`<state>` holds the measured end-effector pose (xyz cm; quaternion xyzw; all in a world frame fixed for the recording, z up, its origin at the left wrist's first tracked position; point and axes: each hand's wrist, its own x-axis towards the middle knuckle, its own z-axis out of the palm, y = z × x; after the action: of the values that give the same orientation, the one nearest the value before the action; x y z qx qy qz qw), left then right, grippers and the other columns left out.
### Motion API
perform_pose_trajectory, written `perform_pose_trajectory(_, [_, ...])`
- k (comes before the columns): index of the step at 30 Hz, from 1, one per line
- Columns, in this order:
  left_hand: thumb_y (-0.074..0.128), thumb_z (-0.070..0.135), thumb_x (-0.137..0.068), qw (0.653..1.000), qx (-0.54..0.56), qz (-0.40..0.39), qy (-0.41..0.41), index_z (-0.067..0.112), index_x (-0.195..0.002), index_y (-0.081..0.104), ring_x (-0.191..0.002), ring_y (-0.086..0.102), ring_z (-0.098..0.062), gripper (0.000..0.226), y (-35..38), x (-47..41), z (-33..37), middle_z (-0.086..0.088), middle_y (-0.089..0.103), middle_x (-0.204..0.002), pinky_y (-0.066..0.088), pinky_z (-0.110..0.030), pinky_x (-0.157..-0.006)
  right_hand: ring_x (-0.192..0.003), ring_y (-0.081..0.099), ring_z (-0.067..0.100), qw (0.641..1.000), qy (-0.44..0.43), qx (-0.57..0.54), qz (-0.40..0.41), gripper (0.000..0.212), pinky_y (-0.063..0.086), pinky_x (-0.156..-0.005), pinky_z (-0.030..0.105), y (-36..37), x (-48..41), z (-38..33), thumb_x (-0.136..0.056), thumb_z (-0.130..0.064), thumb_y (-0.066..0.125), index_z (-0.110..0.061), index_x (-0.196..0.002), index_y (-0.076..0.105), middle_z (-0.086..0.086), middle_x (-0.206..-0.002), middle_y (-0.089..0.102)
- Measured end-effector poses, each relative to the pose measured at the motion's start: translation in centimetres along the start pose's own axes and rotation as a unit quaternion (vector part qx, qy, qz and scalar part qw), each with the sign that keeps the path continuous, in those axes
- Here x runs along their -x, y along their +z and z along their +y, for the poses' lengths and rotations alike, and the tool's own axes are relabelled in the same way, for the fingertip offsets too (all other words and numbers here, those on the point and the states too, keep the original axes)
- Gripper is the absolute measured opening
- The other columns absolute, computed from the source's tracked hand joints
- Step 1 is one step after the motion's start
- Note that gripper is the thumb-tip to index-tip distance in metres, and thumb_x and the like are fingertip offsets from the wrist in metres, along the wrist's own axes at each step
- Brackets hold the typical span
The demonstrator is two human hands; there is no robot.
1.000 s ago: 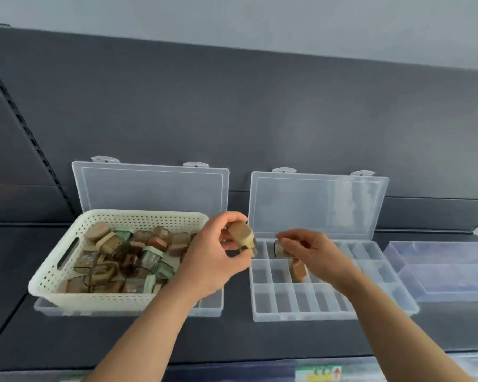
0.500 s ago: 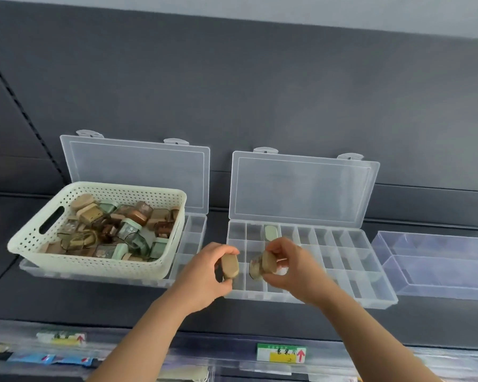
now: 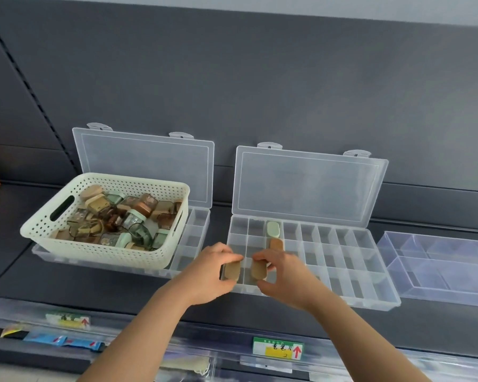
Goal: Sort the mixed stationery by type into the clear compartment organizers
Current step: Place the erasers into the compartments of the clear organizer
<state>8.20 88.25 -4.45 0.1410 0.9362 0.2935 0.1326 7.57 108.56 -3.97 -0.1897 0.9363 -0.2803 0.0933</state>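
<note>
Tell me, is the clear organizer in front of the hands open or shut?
Open. The organizer's lid stands upright against the back wall, and the compartments below are exposed, two holding a small item each.

Lighting: soft, even, diffuse light is falling from above; no hard source is showing. Shadows: faint ones are pooling under the cream perforated basket (image 3: pixel 105 244) and beneath the two forearms. Glare: a pale sheen is lying across the raised organizer lid (image 3: pixel 309 186) and the clear tray (image 3: pixel 442 271). Distortion: wide-angle bending is curving the shelf back panel (image 3: pixel 260 92) toward the edges. Focus: the shelf-edge price label (image 3: pixel 278 348) is smearing; its writing is reading poorly.
</note>
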Motion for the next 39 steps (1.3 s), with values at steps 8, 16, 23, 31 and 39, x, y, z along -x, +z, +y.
perform_pose_trajectory(8, [0.058,0.029,-0.092,1.0,-0.01,0.012,0.001,0.029,-0.14,0.044,-0.119,0.038,0.0,0.05,0.3,0.0,0.1,0.018,0.038,-0.129,0.031,-0.02,-0.102,-0.095,0.05,0.003,1.0,-0.006,-0.018,0.021,0.031,0.038,-0.077,0.003,0.9,-0.4,0.3,-0.086,-0.03,0.065,-0.025,-0.117,0.062,-0.018,-0.107,0.048])
perform_pose_trajectory(16, [0.051,0.031,-0.096,0.996,-0.023,0.086,-0.006,0.027,-0.142,0.042,-0.09,0.051,-0.001,0.047,-1.2,1.5,0.8,0.017,0.036,-0.136,0.034,-0.007,-0.085,-0.103,0.051,0.001,0.998,-0.006,-0.026,0.064,0.035,0.045,-0.092,0.016,-0.2,-0.7,-1.1,-0.09,-0.034,0.06,-0.027,-0.124,0.057,-0.014,-0.122,0.053])
perform_pose_trajectory(23, [0.053,0.027,-0.095,0.975,-0.046,0.215,0.012,0.026,-0.132,0.055,-0.117,0.047,-0.001,0.037,-9.5,4.2,-1.0,0.015,0.049,-0.131,0.033,-0.015,-0.099,-0.118,0.054,0.011,0.994,-0.057,0.015,0.091,0.036,0.041,-0.096,0.02,-2.5,-4.9,-8.2,-0.095,-0.03,0.054,-0.028,-0.131,0.053,-0.011,-0.136,0.052])
perform_pose_trajectory(31, [0.061,0.03,-0.091,0.977,-0.074,0.187,-0.077,0.023,-0.135,0.051,-0.118,0.051,-0.008,0.046,-17.3,3.3,-11.2,0.007,0.053,-0.135,0.041,-0.026,-0.102,-0.113,0.057,0.015,0.995,-0.078,0.046,0.033,0.04,0.049,-0.096,0.028,0.3,-12.3,-15.3,-0.09,-0.029,0.061,-0.026,-0.13,0.056,-0.005,-0.132,0.057])
perform_pose_trajectory(39, [0.064,0.042,-0.086,0.991,-0.093,0.071,-0.069,0.027,-0.141,0.044,-0.133,0.04,-0.014,0.06,-18.3,-2.0,-15.9,0.005,0.042,-0.147,0.033,-0.034,-0.109,-0.106,0.05,0.016,0.984,-0.08,0.157,-0.03,0.037,0.037,-0.1,0.029,2.6,-16.3,-16.3,-0.085,-0.033,0.064,-0.038,-0.122,0.061,-0.004,-0.103,0.065])
